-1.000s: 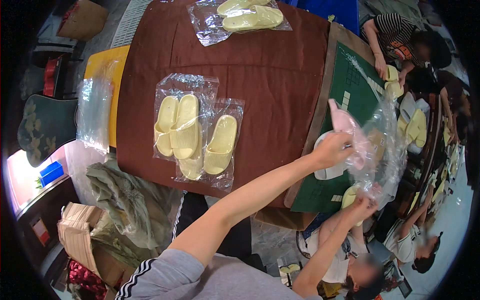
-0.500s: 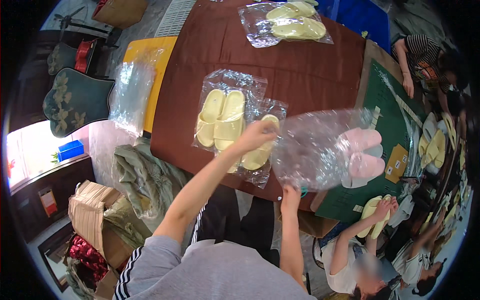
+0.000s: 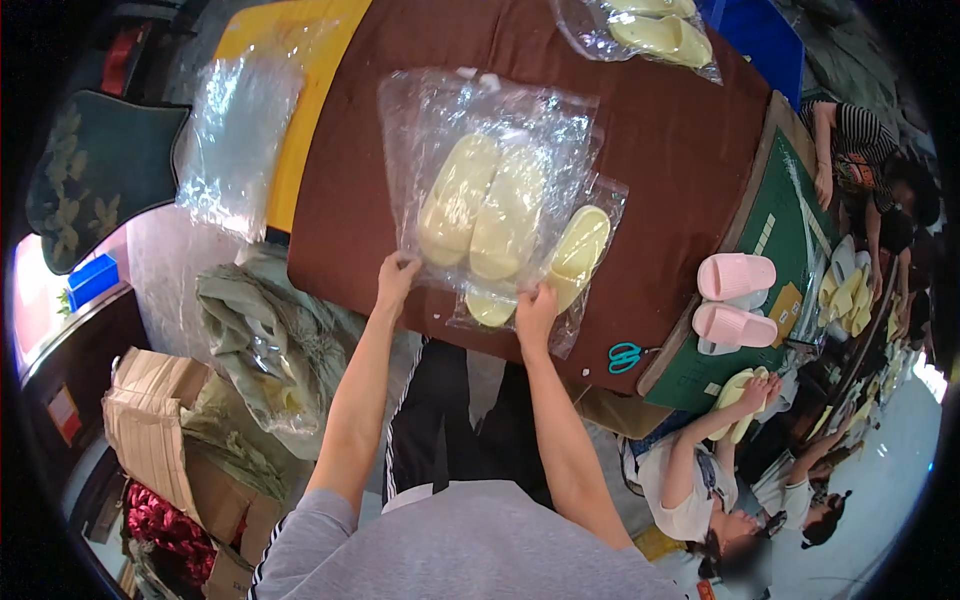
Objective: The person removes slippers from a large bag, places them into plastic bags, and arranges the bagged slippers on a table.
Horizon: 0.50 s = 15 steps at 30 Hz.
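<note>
"By the clock, anything in hand?"

"Holding a clear plastic bag [image 3: 415,140] just above the centre of the view, over the brown-covered desk [image 3: 680,190]. Pinching its seven o'clock corner with the fingers of the left hand [image 3: 396,282], and its five o'clock corner with those of the right hand [image 3: 537,308]. Narrow grip on both sides."

"And through the plastic?"

"A pair of pale yellow slippers [image 3: 458,200], side by side, toward twelve o'clock. Cannot tell whether inside that bag or beneath it."

"Just beside the right hand?"

"Toward one o'clock from there, a single yellow slipper [image 3: 580,250] in clear wrapping [image 3: 614,200]."

"Farther out?"

"At one o'clock, more bagged slippers [image 3: 665,40], also yellow. At three, pink slippers [image 3: 737,276] against a green board [image 3: 782,195]. At four, teal-handled scissors [image 3: 624,358] near the edge of the desk. At ten, a stack of clear bags [image 3: 238,145] on a yellow surface [image 3: 313,115]."
</note>
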{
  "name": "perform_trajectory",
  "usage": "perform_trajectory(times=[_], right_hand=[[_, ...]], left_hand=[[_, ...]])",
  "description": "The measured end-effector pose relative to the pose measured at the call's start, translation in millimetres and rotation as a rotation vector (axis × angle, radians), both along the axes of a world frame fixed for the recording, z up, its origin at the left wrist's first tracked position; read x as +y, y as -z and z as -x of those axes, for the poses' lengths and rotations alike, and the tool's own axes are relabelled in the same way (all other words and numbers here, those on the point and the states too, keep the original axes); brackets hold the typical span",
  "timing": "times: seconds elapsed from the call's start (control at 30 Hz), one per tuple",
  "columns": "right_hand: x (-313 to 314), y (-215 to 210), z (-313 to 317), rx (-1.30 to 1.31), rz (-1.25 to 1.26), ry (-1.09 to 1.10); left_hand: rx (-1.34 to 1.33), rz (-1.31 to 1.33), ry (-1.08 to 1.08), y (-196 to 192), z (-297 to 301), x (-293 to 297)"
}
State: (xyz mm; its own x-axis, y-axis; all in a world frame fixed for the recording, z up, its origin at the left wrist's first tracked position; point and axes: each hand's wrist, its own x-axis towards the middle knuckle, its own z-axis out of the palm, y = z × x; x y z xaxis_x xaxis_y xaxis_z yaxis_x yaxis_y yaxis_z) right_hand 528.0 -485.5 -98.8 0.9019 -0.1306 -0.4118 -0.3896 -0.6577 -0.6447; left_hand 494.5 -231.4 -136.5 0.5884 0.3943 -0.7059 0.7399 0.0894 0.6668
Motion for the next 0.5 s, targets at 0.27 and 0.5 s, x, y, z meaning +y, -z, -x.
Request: perform_trajectory(times=[0.27, 0.5], right_hand=[[-57.2, -107.2, 15.2, -0.171, 0.126, -0.059], [-117.3, 16.6, 91.0, -0.113, 0.04, 0.19]], left_hand=[[-0.07, 0.312, -0.119, -72.7, 41.9, -71.1], [0.194, -0.234, 0.152, 7.6, 83.9, -114.4]])
